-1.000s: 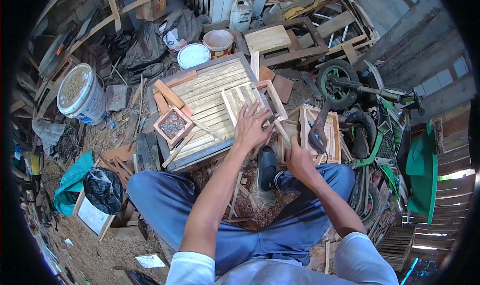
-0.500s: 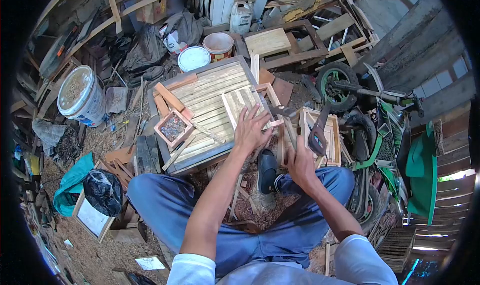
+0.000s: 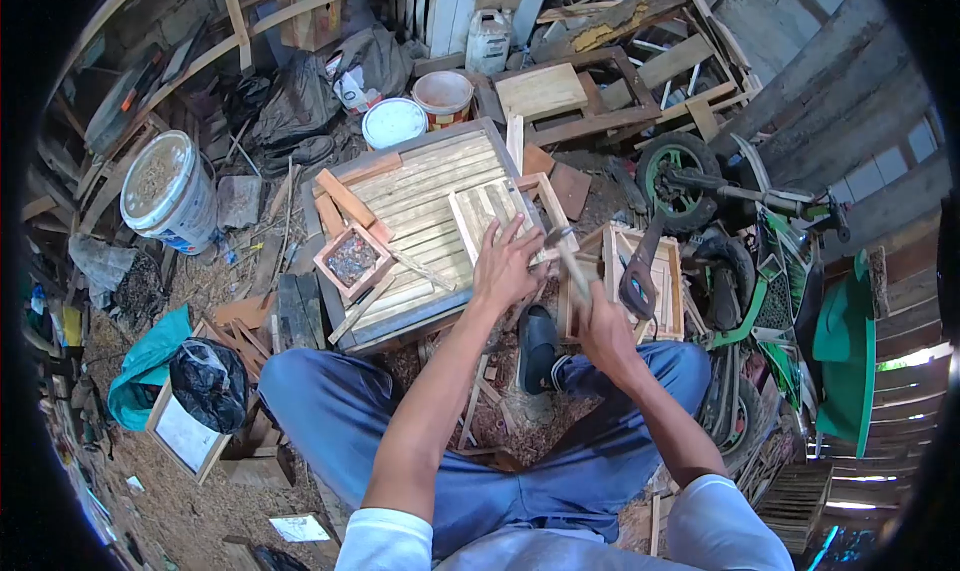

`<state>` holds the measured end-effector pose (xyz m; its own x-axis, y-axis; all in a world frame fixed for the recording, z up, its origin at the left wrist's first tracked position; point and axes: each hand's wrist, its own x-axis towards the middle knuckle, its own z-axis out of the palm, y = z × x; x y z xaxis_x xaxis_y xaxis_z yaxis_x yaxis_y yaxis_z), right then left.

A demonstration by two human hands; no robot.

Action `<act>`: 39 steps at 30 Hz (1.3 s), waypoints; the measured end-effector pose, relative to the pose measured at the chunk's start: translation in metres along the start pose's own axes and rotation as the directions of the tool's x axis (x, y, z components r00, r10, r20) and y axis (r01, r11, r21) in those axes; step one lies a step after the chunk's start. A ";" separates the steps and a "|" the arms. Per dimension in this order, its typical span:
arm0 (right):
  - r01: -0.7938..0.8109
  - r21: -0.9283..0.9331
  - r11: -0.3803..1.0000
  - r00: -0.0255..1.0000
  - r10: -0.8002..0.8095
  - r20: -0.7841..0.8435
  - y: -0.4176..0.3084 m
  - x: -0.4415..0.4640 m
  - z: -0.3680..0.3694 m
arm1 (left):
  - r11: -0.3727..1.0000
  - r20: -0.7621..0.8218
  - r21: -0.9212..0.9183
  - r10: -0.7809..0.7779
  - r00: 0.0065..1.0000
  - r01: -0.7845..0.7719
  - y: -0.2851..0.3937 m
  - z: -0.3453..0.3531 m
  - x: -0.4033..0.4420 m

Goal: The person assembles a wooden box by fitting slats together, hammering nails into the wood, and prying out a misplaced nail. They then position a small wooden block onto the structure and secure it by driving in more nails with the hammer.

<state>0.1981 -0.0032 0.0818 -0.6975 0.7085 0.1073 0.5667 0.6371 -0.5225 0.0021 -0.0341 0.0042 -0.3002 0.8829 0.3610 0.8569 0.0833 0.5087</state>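
Observation:
My left hand [image 3: 508, 266], fingers spread, presses on the near right part of a small slatted wooden piece [image 3: 490, 216] that lies on the larger slatted panel [image 3: 420, 201]. My right hand [image 3: 604, 326] is wrapped round the handle of a hammer [image 3: 573, 271], blurred by motion. The hammer's head is close to my left fingertips, at the piece's right edge. A wooden frame [image 3: 550, 203] extends beyond that edge. On the panel's left side stands a small wooden box [image 3: 352, 258] of nails or similar small bits, beside loose wood strips [image 3: 345, 198].
To the right, a handsaw [image 3: 640, 281] rests over an open wooden box [image 3: 672, 306], near a green and black motorbike [image 3: 765, 281]. Behind the panel are a white lid [image 3: 394, 124] and a bucket [image 3: 443, 96]. A larger bucket [image 3: 165, 191] stands left.
The hammer has swung down, up and down near the piece's right edge, its head now close to my left fingers. My left hand has stayed on the piece, and the view has shifted slightly.

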 end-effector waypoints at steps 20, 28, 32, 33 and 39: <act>-0.045 0.024 0.999 0.997 0.047 -0.060 -0.013 -0.005 -0.002 | 1.000 -0.020 0.001 0.020 1.000 -0.020 0.001 0.004 -0.004; -0.050 -0.081 0.996 0.998 0.051 0.022 0.000 -0.010 0.007 | 1.000 0.021 -0.016 -0.011 1.000 0.012 0.003 0.002 -0.004; -0.106 -0.010 0.994 0.994 0.106 -0.023 -0.007 -0.010 0.011 | 1.000 0.003 0.012 0.012 1.000 -0.012 0.001 0.007 -0.003; -0.102 -0.002 0.995 0.994 0.101 -0.029 -0.004 -0.009 0.016 | 1.000 -0.004 0.014 0.017 1.000 -0.017 0.000 0.006 -0.002; -0.098 0.018 0.995 0.995 0.098 -0.008 -0.021 -0.003 -0.003 | 1.000 0.024 0.008 -0.003 1.000 0.003 0.001 0.003 -0.002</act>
<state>0.1900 -0.0179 0.0952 -0.6351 0.7699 0.0625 0.6243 0.5592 -0.5454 0.0050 -0.0346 0.0011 -0.2923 0.8937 0.3404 0.8595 0.0893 0.5033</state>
